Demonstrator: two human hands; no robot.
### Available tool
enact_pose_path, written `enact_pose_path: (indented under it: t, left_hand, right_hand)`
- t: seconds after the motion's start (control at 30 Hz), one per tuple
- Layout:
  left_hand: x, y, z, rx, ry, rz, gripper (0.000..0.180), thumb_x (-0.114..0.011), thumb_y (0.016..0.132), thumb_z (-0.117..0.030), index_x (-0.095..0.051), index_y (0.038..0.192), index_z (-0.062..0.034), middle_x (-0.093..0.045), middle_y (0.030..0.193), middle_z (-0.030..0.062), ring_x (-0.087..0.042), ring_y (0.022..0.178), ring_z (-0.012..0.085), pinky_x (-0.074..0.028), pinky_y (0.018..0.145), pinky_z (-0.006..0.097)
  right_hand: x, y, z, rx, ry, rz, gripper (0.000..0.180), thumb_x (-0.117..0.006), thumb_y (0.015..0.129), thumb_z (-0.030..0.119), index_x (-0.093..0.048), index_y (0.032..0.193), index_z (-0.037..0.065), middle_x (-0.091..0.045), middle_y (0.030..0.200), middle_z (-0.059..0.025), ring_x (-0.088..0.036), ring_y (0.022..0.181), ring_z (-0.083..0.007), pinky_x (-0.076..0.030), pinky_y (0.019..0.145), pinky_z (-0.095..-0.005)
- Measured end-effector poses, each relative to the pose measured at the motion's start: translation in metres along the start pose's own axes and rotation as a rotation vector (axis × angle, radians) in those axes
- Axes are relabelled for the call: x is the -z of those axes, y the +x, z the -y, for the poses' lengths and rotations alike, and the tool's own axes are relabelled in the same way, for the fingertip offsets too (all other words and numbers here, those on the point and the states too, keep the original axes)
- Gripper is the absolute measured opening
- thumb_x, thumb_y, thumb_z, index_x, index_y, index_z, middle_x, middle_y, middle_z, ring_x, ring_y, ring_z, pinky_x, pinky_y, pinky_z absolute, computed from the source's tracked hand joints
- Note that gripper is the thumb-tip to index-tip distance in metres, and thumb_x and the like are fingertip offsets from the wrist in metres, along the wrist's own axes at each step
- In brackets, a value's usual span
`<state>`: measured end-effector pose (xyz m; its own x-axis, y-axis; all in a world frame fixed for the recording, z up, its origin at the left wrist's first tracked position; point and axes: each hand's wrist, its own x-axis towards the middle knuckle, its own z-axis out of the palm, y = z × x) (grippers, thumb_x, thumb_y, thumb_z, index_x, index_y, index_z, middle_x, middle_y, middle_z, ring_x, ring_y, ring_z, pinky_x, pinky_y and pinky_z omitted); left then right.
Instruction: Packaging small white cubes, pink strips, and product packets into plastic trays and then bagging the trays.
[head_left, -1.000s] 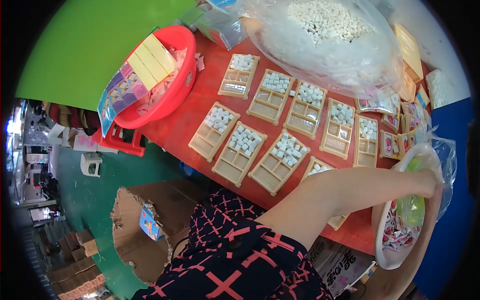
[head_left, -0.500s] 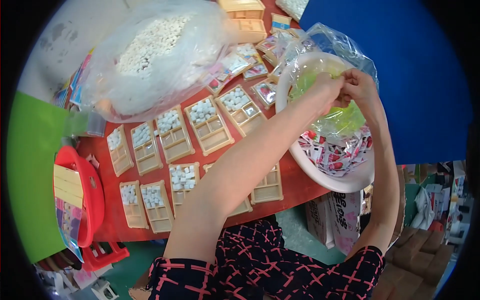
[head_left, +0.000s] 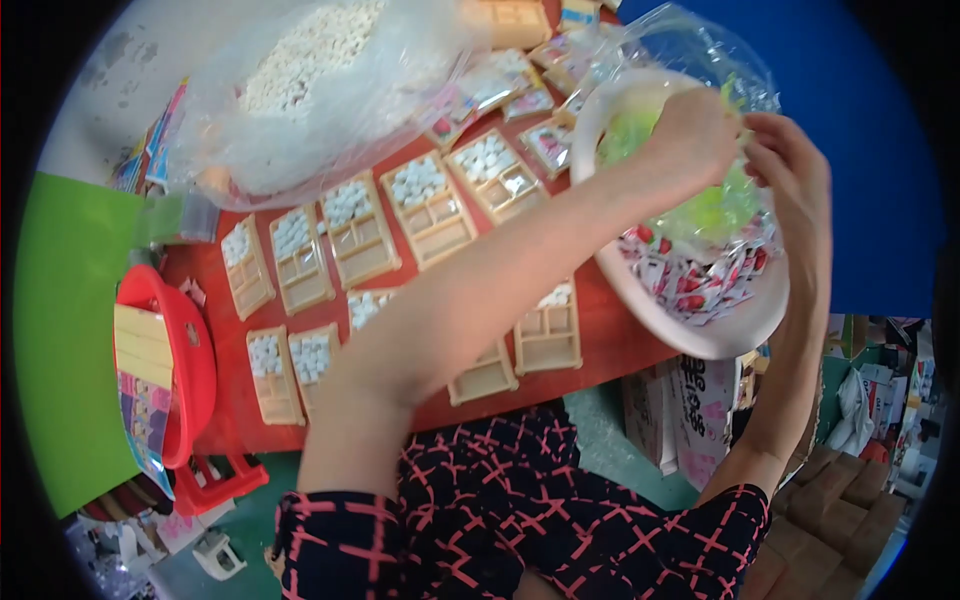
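l. hand (head_left: 698,135), r. hand (head_left: 795,165): fingers curled at yellow-green bag (head_left: 712,215); grip blurred, can't tell
bag site: in white basin (head_left: 690,342), table's (head_left: 630,325) r. edge
trays (head_left: 445,242): visible top compts. w/ white cubes (head_left: 418,182), apparently done; lower compts. mostly unfilled, remaining

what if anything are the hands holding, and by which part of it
The left hand and right hand seem to be at the yellow-green plastic bag, perhaps pinching its upper part; blur hides the grip.

Light is bright, blur slight, the fisheye rim black.
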<state>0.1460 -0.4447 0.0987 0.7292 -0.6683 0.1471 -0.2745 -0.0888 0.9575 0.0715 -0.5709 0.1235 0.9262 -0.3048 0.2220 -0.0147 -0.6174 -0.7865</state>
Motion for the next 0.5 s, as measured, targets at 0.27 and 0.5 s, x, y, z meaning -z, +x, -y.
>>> enact_pose_path:
  t: [0.27, 0.5]
  left_hand:
    - [0.123, -0.157, 0.003, 0.347, -0.283, 0.029, 0.021, -0.045, 0.09, -0.023, -0.054, 0.083, -0.0058, -0.047, 0.063, -0.0017, -0.047, 0.048, 0.0052, -0.029, 0.04, 0.019]
    - [0.123, -0.264, 0.067, 0.554, -0.49, -0.112, 0.016, -0.043, 0.091, -0.02, -0.052, 0.093, -0.0071, -0.048, 0.065, -0.0014, -0.047, 0.049, 0.0058, -0.027, 0.039, 0.016]
  right_hand:
    - [-0.128, -0.12, 0.019, 0.266, 0.052, 0.096, 0.011, -0.057, 0.069, -0.009, -0.057, 0.077, -0.002, -0.055, 0.074, -0.0101, -0.056, 0.074, -0.0211, -0.044, 0.066, -0.0277]
    - [-0.194, -0.074, -0.035, 0.427, -0.404, -0.06, 0.019, -0.056, 0.069, -0.01, -0.062, 0.083, 0.0, -0.057, 0.082, -0.0123, -0.056, 0.073, -0.025, -0.046, 0.061, -0.0313]
